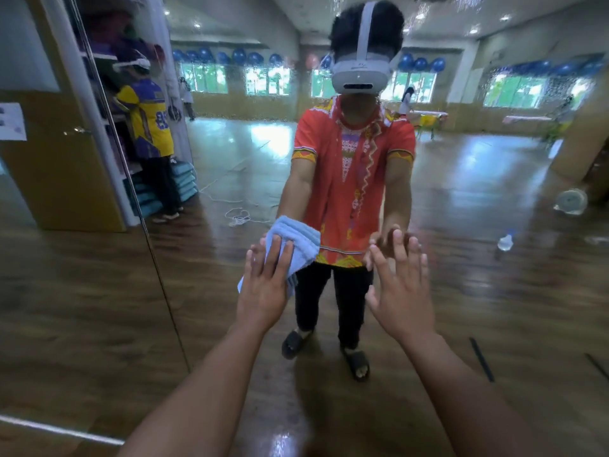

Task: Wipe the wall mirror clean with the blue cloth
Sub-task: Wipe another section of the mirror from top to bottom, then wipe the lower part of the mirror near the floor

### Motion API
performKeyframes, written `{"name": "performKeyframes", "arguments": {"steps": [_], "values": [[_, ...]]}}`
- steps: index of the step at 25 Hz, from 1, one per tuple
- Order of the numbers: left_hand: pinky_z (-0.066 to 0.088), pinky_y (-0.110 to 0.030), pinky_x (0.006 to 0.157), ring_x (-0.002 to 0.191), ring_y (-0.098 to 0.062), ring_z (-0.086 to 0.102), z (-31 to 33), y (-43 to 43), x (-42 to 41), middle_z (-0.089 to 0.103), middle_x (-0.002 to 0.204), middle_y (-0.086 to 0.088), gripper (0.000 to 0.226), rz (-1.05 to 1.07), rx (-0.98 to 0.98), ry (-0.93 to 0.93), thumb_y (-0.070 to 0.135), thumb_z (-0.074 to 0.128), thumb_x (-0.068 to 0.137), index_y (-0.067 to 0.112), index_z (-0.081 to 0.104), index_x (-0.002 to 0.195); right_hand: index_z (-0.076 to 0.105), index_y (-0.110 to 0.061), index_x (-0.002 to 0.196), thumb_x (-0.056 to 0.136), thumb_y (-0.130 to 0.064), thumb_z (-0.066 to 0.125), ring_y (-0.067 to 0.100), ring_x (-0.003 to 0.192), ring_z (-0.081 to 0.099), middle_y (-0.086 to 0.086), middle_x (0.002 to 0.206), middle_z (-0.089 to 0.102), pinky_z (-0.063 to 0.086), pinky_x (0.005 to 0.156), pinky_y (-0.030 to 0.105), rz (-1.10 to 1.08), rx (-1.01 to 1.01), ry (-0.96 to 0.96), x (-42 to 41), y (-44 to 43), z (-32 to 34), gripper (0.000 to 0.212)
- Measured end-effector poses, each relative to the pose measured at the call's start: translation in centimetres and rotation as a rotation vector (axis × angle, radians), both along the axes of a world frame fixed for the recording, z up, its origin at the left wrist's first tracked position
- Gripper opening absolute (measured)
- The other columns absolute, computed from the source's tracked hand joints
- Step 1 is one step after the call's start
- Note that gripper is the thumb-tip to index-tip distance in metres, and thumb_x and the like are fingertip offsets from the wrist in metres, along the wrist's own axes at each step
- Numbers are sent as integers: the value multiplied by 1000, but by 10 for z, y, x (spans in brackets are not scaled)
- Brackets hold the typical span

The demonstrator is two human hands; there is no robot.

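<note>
Head view: my left grip (263, 285), fingers straight, presses the blue cloth (298, 240) against the wall mirror (494, 291), right of its left seam. My right grip (402, 291) rests spread on the glass. I judge wiping is mid-way; the droplets (461, 8) near the top edge call for upward strokes.

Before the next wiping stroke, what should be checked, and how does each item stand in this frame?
1. Blue cloth flat on the mirror: ok.
2. Left hand on the cloth: ok, straight fingers press it to the glass.
3. Right hand off the glass: not ok, its fingertips seem to meet their reflection.
4. Upper glass wiped: not ok, droplets speckle it.
5. Cloth damp enough: cannot tell.
</note>
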State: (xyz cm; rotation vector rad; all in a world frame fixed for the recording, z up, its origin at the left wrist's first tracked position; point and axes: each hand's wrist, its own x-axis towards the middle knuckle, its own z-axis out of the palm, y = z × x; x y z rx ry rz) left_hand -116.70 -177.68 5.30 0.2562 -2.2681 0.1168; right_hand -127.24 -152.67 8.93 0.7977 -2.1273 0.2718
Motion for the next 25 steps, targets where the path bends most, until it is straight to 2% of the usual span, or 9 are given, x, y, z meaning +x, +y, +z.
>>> {"name": "performKeyframes", "arguments": {"steps": [4,6,9,14,16,19,23,25], "values": [[22,-63,116,148,-39,25,6,-43,17,32,161,-10,67,-101,-193,-8,8,44,88,14,31,154,34,-27,149,62,-20,86,43,154,16,17,168,17,22,120,59,-56,-54,-75,30,-23,2,101],[21,-64,115,148,-39,22,8,-63,28,28,162,-11,67,-54,-132,12,13,42,89,14,29,154,32,-27,152,65,-22,84,41,155,13,17,169,14,20,120,57,-54,-21,-90,44,-37,-4,101],[21,-66,114,149,-40,18,9,-93,45,21,164,-11,69,8,-1,14,19,36,88,15,24,156,36,-25,154,66,-26,84,41,155,14,17,169,15,26,118,60,-55,24,-90,60,-54,-21,100],[22,-67,114,149,-42,18,10,-120,50,20,164,-10,67,-43,-53,28,13,35,89,15,27,155,43,-22,154,62,-28,86,42,152,19,20,167,20,26,118,58,-33,52,-77,60,-74,-54,101],[18,-64,118,149,-44,14,0,-112,42,14,165,-11,69,-40,18,87,14,36,90,15,21,157,47,-20,152,59,-28,87,43,151,20,21,165,22,21,117,58,-41,50,-58,52,-76,-76,102],[13,-61,121,151,-43,10,-15,-104,35,9,165,-11,75,-10,107,134,16,36,89,19,9,160,49,-20,151,57,-28,87,43,150,22,21,165,22,24,116,58,-21,48,-41,45,-77,-108,102],[4,-52,124,154,-34,3,-28,-95,30,10,166,-9,70,-8,218,190,17,36,90,15,18,157,46,-20,154,64,-28,85,43,153,17,20,167,19,20,119,60,10,28,-19,36,-77,-137,98],[4,-52,124,154,-32,2,-36,-91,28,9,167,-8,69,-4,248,221,15,38,91,15,19,158,45,-20,154,66,-26,83,43,153,17,20,167,19,21,120,61,21,1,0,32,-78,-145,96]]}}
